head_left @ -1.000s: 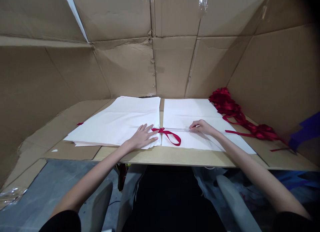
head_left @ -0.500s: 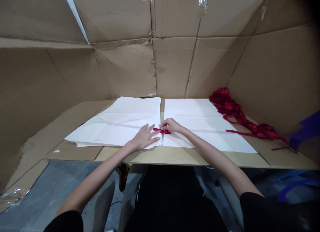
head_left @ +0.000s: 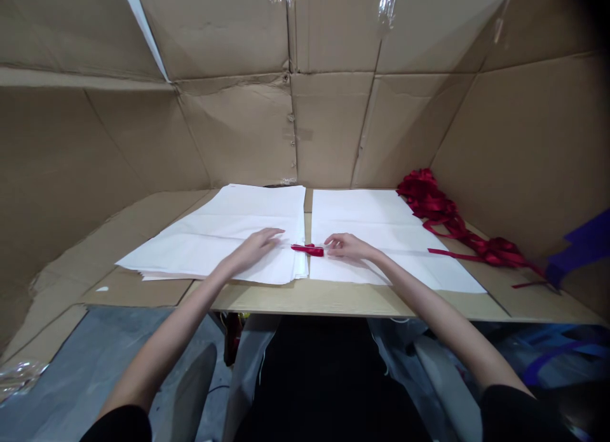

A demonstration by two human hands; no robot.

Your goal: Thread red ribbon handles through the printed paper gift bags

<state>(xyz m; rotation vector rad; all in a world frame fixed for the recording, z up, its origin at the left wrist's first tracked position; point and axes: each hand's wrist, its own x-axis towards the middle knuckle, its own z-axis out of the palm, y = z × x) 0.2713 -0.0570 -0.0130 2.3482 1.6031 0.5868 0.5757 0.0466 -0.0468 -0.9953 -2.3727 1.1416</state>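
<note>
A small folded piece of red ribbon [head_left: 309, 249] lies across the gap between a stack of white sheets [head_left: 210, 242] and a white sheet [head_left: 395, 226] to its right. My left hand [head_left: 255, 248] is over the stack, left of the ribbon, with its fingers stretched out and holding nothing. Just beyond the ribbon's right end is my right hand [head_left: 350, 246], fingers loosely bent and apart. It appears clear of the ribbon, above the right sheet.
Along the right side of the table [head_left: 305, 297] runs a tangled heap of red ribbon [head_left: 443, 213]. A purple strip [head_left: 579, 248] hangs at the far right. Tall cardboard walls [head_left: 333, 127] enclose the back and sides.
My left hand has drawn back to the left, off the ribbon. My right hand has let go of it and shifted right. The ribbon stays across the gap.
</note>
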